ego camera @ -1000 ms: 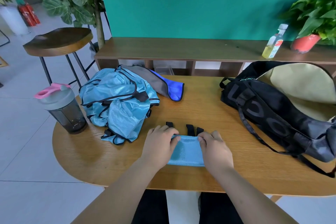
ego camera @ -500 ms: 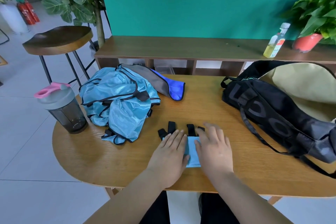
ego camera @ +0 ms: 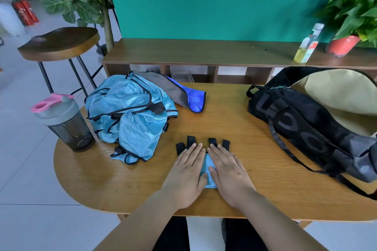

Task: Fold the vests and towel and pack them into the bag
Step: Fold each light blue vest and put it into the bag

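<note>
A small folded light-blue vest (ego camera: 208,166) with black strap ends lies near the table's front edge. My left hand (ego camera: 187,173) and my right hand (ego camera: 229,171) press flat on it side by side, fingers straight, hiding most of it. A crumpled heap of light-blue vests (ego camera: 130,116) with black trim sits at the left. Behind the heap lies a grey and blue towel (ego camera: 183,96). The black bag (ego camera: 310,128) lies open at the right, its beige lining showing.
A dark shaker bottle (ego camera: 65,124) with a pink lid stands at the table's left edge. Behind the wooden table (ego camera: 244,195) runs a low shelf with a yellow bottle (ego camera: 306,47) and a potted plant (ego camera: 346,32). A stool (ego camera: 59,43) stands at the far left.
Both hands went from curled at the vest's edge to flat, and drew together over it. The visible blue patch shrank to a narrow strip, and the black strap ends now show past the fingertips.
</note>
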Motion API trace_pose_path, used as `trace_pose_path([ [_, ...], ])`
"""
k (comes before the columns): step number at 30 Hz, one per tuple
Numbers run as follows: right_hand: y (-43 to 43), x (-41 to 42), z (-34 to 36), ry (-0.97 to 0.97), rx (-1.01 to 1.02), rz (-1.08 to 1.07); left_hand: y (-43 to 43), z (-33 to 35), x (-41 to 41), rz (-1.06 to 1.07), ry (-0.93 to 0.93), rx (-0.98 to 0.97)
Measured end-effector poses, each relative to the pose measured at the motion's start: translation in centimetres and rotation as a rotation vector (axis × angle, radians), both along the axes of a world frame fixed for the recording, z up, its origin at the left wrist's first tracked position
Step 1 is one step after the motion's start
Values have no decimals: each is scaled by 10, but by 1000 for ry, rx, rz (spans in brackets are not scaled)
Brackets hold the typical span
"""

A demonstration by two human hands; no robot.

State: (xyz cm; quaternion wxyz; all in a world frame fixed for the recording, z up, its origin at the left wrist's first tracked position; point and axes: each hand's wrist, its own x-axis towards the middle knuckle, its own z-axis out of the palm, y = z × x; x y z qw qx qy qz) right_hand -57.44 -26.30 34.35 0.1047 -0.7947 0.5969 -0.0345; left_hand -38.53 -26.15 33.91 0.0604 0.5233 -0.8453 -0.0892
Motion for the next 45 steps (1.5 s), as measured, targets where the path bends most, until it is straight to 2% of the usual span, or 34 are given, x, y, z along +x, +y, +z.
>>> trace_pose_path([
  [5,2,1,-1,7,-30,25,9,-2,0,103,103,-112],
  [8,2,1,0,9,-23,25,10,1,6,427,333,-230],
  [10,3,1,1,18,-31,26,0,5,14,717,510,-163],
  [12,3,1,1,27,-36,27,-19,11,21,785,549,23],
  [15,4,0,1,29,-45,30,-47,24,26,751,574,234],
  [17,4,0,1,29,-48,31,-60,32,27,753,651,263],
  [20,4,0,2,15,-46,28,-71,36,29,624,741,168],
  [23,4,0,3,16,-42,28,-75,29,27,539,745,96],
  [27,4,-1,3,20,-46,33,-76,19,21,546,594,72],
  [29,3,-1,2,35,-46,34,-74,22,20,598,638,23],
  [32,2,-1,0,31,-47,25,-52,36,15,625,706,-269],
  [34,1,-1,0,11,-27,20,-23,40,9,397,622,-364],
  [36,0,0,3,-14,14,30,3,31,6,142,397,-310],
  [37,-2,1,7,-26,35,29,12,24,6,84,300,-288],
  [39,-7,2,12,-11,30,23,18,10,11,72,237,-257],
  [42,-22,4,23,46,-53,16,13,9,16,40,250,-194],
  [45,-39,5,34,105,12,45,2,15,22,6,270,-136],
])
